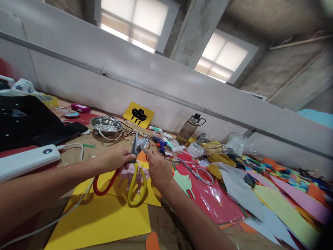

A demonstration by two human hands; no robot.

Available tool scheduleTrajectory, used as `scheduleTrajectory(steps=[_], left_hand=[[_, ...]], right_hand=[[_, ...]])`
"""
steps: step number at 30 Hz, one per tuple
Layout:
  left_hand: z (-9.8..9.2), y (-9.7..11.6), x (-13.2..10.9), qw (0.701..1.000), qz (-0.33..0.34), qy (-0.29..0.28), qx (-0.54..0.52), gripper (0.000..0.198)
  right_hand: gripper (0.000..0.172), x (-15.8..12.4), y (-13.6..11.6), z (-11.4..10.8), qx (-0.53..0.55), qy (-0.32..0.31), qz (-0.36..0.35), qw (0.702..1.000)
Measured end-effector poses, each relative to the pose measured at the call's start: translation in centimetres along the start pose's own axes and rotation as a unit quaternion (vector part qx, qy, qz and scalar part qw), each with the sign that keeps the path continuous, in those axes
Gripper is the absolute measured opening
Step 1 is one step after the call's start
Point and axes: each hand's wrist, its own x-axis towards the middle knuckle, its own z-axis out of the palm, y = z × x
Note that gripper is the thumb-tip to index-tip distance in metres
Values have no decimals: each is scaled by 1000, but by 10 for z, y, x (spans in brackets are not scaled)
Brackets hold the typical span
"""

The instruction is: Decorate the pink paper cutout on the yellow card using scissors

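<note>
My left hand (118, 159) is closed around the large scissors (136, 185) near their pivot. One handle loop is red, the other yellow; the loops are apart and the blades point up and away from me. My right hand (159, 170) is just right of the blades, fingers curled together. A grey, blade-like piece shows by its fingertips, but I cannot make out what it grips. Under the scissors lies a crumpled pinkish-purple piece (127, 178), partly hidden by the loops. Yellow sheets (104, 222) of paper or card lie beneath, with an orange scrap (152, 241) in front.
A metal bowl (106, 124), a white power bank (28, 161) with its cable and a black cloth (23, 121) are on the left. Behind stand a yellow card (139, 115) with a black shape and a bottle (187, 130). Red sheets (210, 196), another pair of scissors (205, 176) and coloured paper lie right.
</note>
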Motion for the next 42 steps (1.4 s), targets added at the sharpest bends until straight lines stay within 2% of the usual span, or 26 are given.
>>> scheduleTrajectory(steps=[5, 9, 13, 17, 27, 34, 38, 42], left_hand=[[-1, -3, 2, 1000, 12, -2, 14, 42], [0, -5, 2, 1000, 11, -15, 6, 43], [1, -4, 3, 1000, 2, -17, 8, 42], [1, -5, 3, 1000, -1, -10, 2, 41], [0, -3, 1, 1000, -5, -6, 10, 41], [1, -3, 2, 1000, 3, -10, 8, 42], [3, -7, 4, 1000, -3, -6, -8, 42], [4, -10, 6, 1000, 5, -7, -2, 42]], right_hand=[[29, -1, -1, -3, 2, -7, -29, 1000], [28, 0, 2, -1, -1, 25, 0, 1000], [28, 0, 3, -1, -1, 8, -24, 1000], [29, -1, 1, -1, -2, 6, -5, 1000], [30, -3, 2, -7, 19, -20, -13, 1000], [32, -3, 2, -3, 2, 0, 5, 1000], [30, -4, 3, -2, 15, -12, -19, 1000], [29, -3, 2, -3, 6, -17, 16, 1000]])
